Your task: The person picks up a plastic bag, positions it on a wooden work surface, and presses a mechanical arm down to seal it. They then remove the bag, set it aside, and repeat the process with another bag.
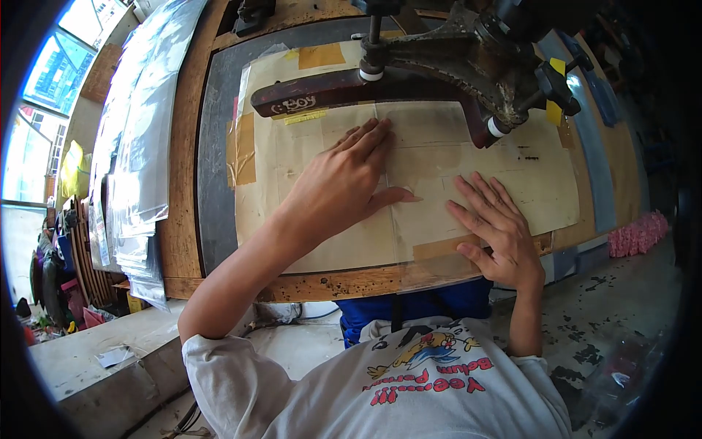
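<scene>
My left hand [355, 172] lies palm down on a cream paper-covered board [307, 197], thumb stretched out to the right. Its fingertips come close below a long dark red bar [329, 91] with white writing on its left end. To the right, my right hand [501, 234] rests flat on the same board, fingers spread, near a strip of brown tape [439, 247]. Neither hand grips anything. Clear plastic film [431, 274] overhangs the board's front edge between my hands and my body.
A heavy metal clamp frame [457, 58] with black knobs holds the bar above the board. Stacked clear plastic sheets [142, 139] lie at the left on the wooden table [183, 197]. A pink bundle [638, 234] sits at the far right.
</scene>
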